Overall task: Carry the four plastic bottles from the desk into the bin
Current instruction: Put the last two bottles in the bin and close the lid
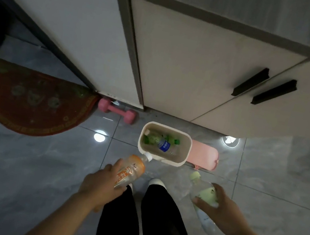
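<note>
A cream bin (182,155) stands open on the tiled floor in front of me. Inside it lie a clear bottle with a blue label (165,145) and a bottle with green label and cap (153,138). My left hand (102,184) grips an orange-labelled bottle (132,170), whose white cap points at the bin's near rim. My right hand (224,211) holds a pale green-labelled bottle (205,196), its green cap pointing up toward the bin, a little to the right of it.
A pink lid or tray (204,156) lies right of the bin. A pink dumbbell (117,109) rests by the cabinet base, a red half-round mat (29,99) at left. A cabinet (199,73) with black handles rises behind the bin. My legs (152,220) are below.
</note>
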